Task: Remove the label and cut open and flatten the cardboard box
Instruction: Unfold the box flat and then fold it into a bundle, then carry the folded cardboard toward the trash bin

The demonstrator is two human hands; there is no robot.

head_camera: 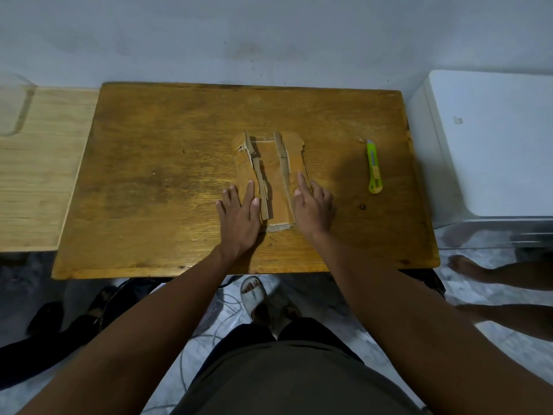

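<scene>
Bare forearms, no sleeves; a dark grey shirt [299, 381], dark trousers [239, 339], and a pale slide sandal [254, 295].

Brown wooden table [149, 175]. On it: cut-open cardboard box [273, 175] under fingers of 2 hands; green utility knife [374, 167] right of right-hand fingers, apart.

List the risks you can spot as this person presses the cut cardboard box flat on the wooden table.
1. The cardboard box has side strips standing up; they may spring back once the left hand and right hand lift.
2. The green utility knife lies loose nearby; a sweeping hand could knock it.
</scene>
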